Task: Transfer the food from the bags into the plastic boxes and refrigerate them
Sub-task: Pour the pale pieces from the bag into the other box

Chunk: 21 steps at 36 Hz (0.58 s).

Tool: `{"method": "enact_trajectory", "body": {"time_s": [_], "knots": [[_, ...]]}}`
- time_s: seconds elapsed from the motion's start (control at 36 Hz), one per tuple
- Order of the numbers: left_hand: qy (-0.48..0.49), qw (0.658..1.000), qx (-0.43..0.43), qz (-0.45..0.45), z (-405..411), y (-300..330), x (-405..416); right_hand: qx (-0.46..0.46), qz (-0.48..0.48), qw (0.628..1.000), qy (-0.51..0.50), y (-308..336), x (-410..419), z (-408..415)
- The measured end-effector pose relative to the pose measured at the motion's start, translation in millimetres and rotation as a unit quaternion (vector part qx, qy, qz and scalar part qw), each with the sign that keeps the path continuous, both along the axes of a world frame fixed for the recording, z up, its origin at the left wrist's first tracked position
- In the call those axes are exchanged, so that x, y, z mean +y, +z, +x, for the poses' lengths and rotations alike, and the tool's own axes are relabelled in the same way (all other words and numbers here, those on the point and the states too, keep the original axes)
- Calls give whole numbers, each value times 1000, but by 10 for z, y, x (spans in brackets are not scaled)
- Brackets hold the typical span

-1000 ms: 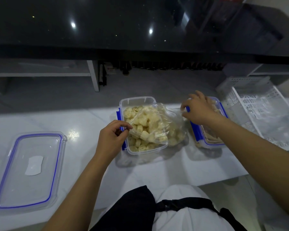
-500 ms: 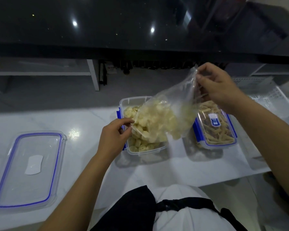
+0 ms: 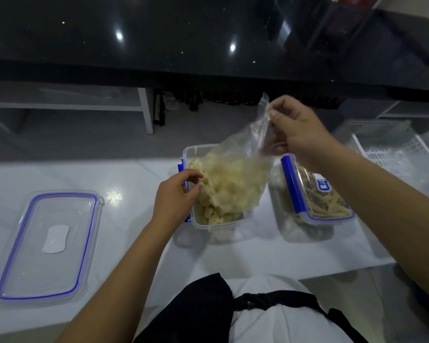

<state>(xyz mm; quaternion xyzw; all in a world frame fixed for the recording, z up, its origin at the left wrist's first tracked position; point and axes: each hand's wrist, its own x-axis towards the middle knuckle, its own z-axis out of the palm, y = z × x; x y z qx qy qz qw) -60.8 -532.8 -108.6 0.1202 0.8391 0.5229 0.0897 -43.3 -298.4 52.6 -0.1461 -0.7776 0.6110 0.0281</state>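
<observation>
Plastic bag [image 3: 235,169] lifted higher, contents sliding out

Dim wide-angle view, ceiling-light glare on the dark countertop [image 3: 208,33], blurred edges.

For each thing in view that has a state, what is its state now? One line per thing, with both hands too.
open box: lid off, partly filled with pale food pieces
plastic bag: lifted and tilted over the open box, food still inside
second box: lid on, food inside
loose lid: lying flat on the white surface, apart from the boxes
left hand: pinches the bag's lower end
right hand: grips the bag's upper end
</observation>
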Motion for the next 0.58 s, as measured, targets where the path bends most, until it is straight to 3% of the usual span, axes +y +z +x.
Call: {"method": "enact_trajectory", "body": {"time_s": [0.17,0.28,0.39,0.53,0.58], "knots": [[7,1000,-3,3,-8,0,15,15,-132,991,-10,27,69,-5],[12,1000,-8,1,-7,10,31,-14,-101,995,-1,-17,21,42],[10,1000,-6,2,-10,7,24,14,-181,983,-2,102,66,34],[13,1000,-1,2,6,15,31,-16,-111,994,-8,32,2,50],[12,1000,-3,1,-6,10,34,-14,-153,988,0,56,19,51]]}}
